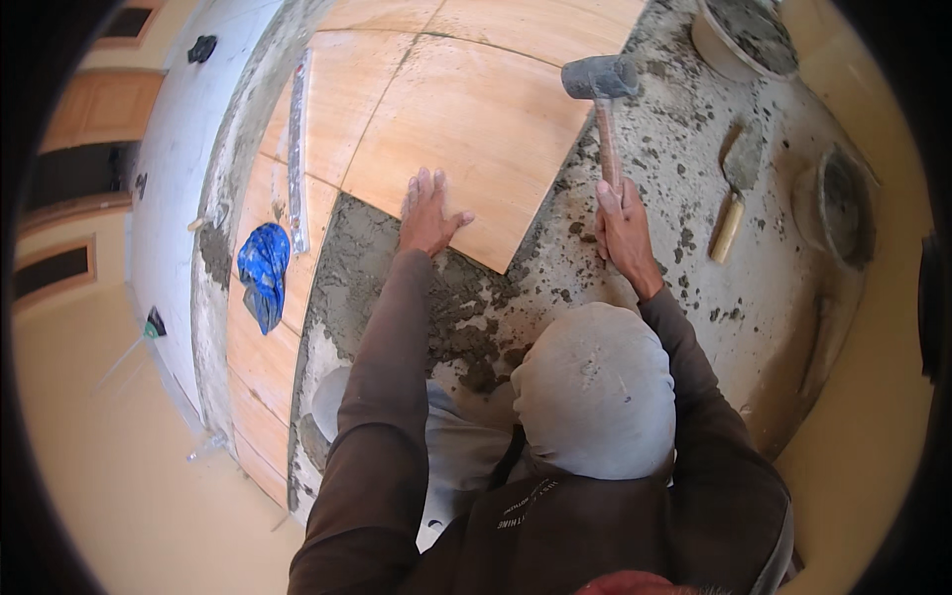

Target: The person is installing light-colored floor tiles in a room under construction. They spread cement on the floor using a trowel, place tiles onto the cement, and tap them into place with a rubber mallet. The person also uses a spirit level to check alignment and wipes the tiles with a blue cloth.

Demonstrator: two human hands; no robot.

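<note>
Your left hand (pixel 429 213) lies flat with fingers spread, gripping nothing, pressing the near corner of the large tan square floor tile (pixel 466 139). Your right hand (pixel 623 230) is wrapped tight around the wooden handle of the grey rubber mallet (pixel 599 77), its head raised over the tile's right edge. You seem to be bedding this tile into the wet grey mortar (pixel 466 317); tapping next calls for light, even blows.

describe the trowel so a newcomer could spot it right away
Start at the grey mortar-spattered floor right of the tan tiles. The trowel lies there alone, right of the rubber mallet in the right hand. Pale wooden handle, mortar-caked flat blade, untouched by either hand.
</note>
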